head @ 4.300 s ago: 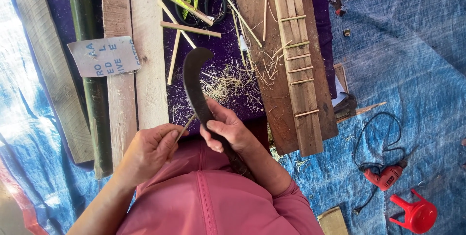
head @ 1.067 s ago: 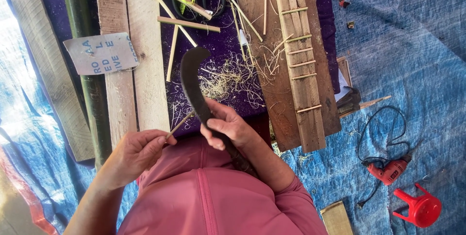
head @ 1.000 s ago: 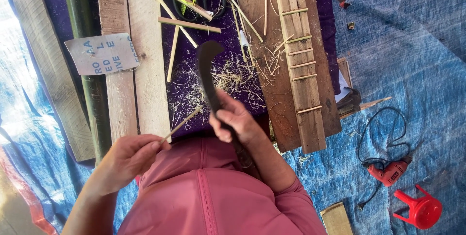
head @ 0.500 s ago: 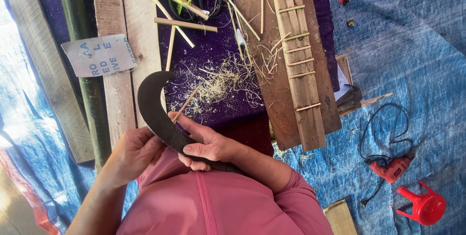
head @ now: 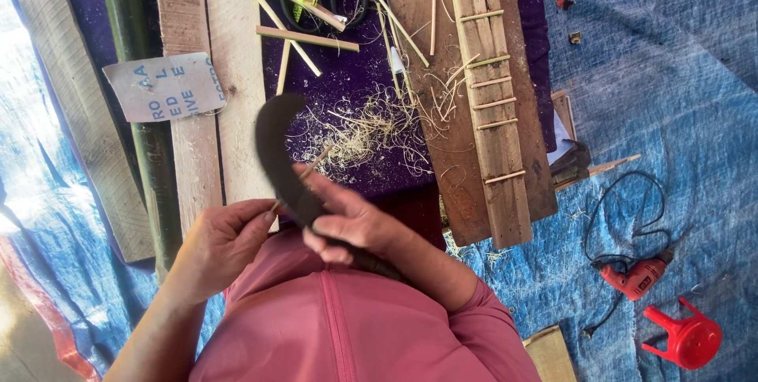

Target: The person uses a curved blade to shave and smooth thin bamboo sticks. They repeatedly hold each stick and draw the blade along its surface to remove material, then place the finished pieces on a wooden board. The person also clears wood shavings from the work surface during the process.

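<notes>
At 6 o'clock, low centre: right hand (head: 347,220) grips knife (head: 278,145), curved blade pointing to 11 o'clock; left hand (head: 225,234) pinches thin stick (head: 309,170) against it. Risk: blade slips off stick, nicks left fingers, or stick snaps w/ too much pressure.

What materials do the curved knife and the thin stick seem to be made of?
The curved knife looks like dark, dull metal, though blur leaves this open. The thin stick looks like bamboo or pale wood: straw-coloured and matte, like the curly shavings beyond it.
</notes>
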